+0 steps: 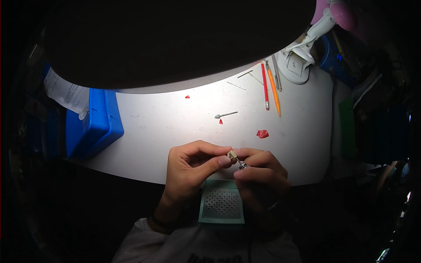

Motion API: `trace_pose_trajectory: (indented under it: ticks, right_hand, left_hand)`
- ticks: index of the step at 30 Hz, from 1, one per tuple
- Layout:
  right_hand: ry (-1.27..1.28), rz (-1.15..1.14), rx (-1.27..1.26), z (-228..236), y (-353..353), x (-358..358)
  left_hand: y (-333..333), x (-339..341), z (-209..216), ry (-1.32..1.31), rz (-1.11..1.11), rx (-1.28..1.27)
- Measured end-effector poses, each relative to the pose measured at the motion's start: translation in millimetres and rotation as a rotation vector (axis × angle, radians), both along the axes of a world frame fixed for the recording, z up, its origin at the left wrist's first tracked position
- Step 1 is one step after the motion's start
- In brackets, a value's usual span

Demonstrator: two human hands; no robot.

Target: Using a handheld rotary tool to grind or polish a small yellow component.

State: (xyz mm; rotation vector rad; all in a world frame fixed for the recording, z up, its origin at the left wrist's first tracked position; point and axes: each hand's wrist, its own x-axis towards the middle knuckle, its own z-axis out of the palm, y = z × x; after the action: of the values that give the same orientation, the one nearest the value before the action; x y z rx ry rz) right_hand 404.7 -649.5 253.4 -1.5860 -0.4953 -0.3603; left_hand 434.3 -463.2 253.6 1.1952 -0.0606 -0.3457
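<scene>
My left hand (188,164) pinches a small cream-coloured piece (231,154), which looks like a dental crown, between thumb and index finger. From the other side my right hand (263,171) grips a rotary handpiece (243,165) with a metal nose. Its thin bit meets or nearly meets the cream piece; contact is too small to tell. Most of the handpiece is hidden by my right fingers and the dark. Below both hands sits a green tray (221,219) with a perforated metal grid, at the table's near edge.
On the white table (158,144) lie a grey-tipped grinding bit (219,116), red scraps (262,133), a red pencil (265,87), an orange pencil-like tool (274,92) and thin metal pins. Blue bins (98,118) stand left. A dark lamp hood (175,44) overhangs the far side; a white stand (296,65) is far right.
</scene>
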Motion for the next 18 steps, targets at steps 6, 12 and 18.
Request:
trace_pose_trajectory:
  ticks: [6, 12, 18]
  right_hand:
    - [0.017, -0.009, 0.034, -3, 1, -1]
    - [-0.004, 0.008, 0.007, -2, 0, 0]
    - [-0.028, 0.012, 0.048, -10, 0, 0]
  left_hand:
    - [0, 1, 0, -0.006, -0.001, 0.001]
    - [0, 1, 0, -0.005, -0.003, 0.0]
    - [0, 0, -2, -0.003, -0.013, -0.009]
